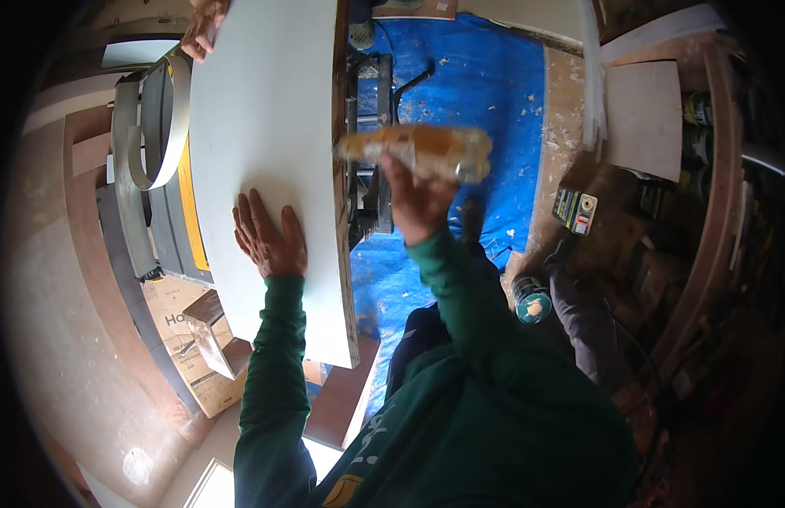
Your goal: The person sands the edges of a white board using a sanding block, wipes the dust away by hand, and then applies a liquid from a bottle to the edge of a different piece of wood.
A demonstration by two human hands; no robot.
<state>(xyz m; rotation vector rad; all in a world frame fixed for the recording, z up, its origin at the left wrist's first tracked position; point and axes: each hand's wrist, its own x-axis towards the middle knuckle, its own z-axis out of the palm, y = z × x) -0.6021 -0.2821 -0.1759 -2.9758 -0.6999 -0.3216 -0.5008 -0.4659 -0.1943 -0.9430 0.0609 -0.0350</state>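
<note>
A long white board [265,110] runs away from me. My left hand [271,237] lies flat on its white face with the fingers spread. My right hand [420,199] is wrapped round a clear plastic bottle [443,151] with amber contents. The bottle lies nearly level, its narrow end pointing left at the board's right edge [340,169]. Motion blurs the bottle, so I cannot tell whether its tip touches that edge or whether anything comes out.
Another person's hand [204,30] grips the board's far left corner. A dark metal stand [375,186] shows beside the board, above a blue tarp [486,85] with scattered debris. A round tin [532,303] and a small box [574,210] are at the right. A curled pale strip [181,110] stands left.
</note>
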